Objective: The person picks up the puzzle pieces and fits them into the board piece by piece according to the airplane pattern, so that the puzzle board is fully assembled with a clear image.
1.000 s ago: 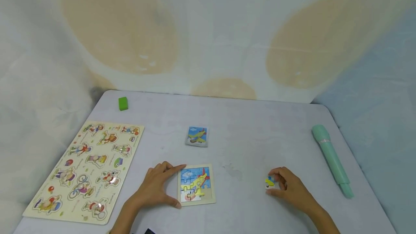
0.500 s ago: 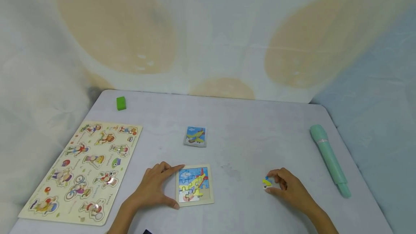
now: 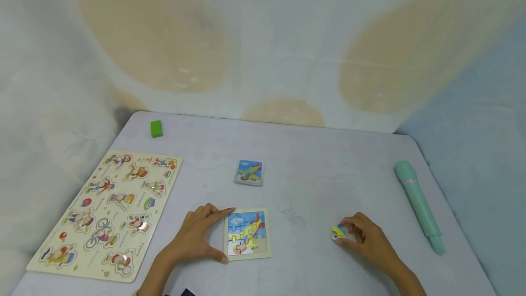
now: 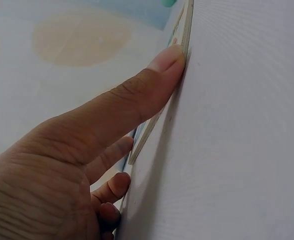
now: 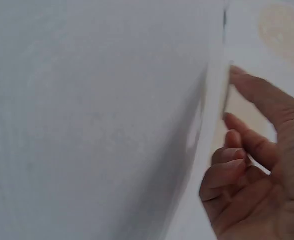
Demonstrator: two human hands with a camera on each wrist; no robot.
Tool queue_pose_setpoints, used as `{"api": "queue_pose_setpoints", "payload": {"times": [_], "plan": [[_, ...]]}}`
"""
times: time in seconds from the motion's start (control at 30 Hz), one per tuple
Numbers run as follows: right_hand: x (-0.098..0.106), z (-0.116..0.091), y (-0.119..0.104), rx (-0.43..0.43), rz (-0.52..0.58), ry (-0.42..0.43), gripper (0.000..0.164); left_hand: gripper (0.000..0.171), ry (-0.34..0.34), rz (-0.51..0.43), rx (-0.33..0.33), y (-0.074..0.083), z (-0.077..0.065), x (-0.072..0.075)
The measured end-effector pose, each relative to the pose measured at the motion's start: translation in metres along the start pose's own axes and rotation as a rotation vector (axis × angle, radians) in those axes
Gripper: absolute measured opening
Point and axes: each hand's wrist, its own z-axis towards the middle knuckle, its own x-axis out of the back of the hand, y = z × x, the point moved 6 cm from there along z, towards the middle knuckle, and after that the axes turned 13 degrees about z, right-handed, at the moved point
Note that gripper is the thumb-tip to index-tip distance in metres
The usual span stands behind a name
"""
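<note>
My left hand (image 3: 195,236) spans the left side of a small wooden jigsaw puzzle (image 3: 269,241). Its straight index finger touches the top left corner, and its thumb rests at the bottom left corner. In the left wrist view the thumb (image 4: 159,75) lies against the board's edge. An airplane picture fills most of the frame, with a bare patch at lower right. Well to the right, my right hand (image 3: 367,237) pinches a jigsaw piece (image 3: 338,232) in yellow, blue and white between thumb and fingertips. The right wrist view shows that piece (image 5: 227,95) only edge-on.
Behind the puzzle lies a small card (image 3: 249,172) with the same airplane. A large wooden peg board (image 3: 160,209) with figures covers the left side. At the back left stands a green block (image 3: 156,129). A mint-green microphone-shaped object (image 3: 420,207) lies near the right edge.
The jigsaw piece has turned a little in my right fingers and shifted slightly left. My left hand stays at the puzzle's edge, and the head view has swayed slightly.
</note>
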Motion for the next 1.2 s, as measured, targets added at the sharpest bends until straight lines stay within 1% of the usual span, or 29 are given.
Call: {"api": "queue_pose_setpoints", "payload": {"times": [0.13, 0.27, 0.4, 0.5, 0.8, 1.03, 1.2], "plan": [[-0.003, 0.005, -0.014, 0.035, 0.005, -0.005, 0.040, 0.110, -0.003, -0.008, 0.003, 0.000, 0.000, 0.000], [-0.012, 0.009, -0.030, 0.069, 0.021, -0.032, 0.042, 0.110, -0.005, -0.013, 0.006, 0.000, 0.000, 0.000], [-0.027, 0.014, -0.047, 0.097, 0.055, -0.088, 0.042, 0.111, -0.012, -0.018, 0.020, -0.001, 0.000, 0.000], [-0.041, 0.018, -0.059, 0.117, 0.052, -0.136, 0.040, 0.111, -0.011, -0.022, 0.023, -0.001, 0.001, 0.000], [-0.084, 0.032, -0.085, 0.053, 0.005, -0.302, 0.032, 0.111, -0.002, -0.014, 0.015, 0.000, 0.001, 0.001], [-0.112, 0.046, -0.095, 0.015, -0.054, -0.414, 0.032, 0.111, -0.018, -0.017, 0.024, 0.000, 0.001, 0.000], [-0.130, 0.051, -0.100, 0.035, -0.104, -0.455, 0.035, 0.111, -0.027, -0.013, 0.028, -0.001, 0.002, -0.001]]}}
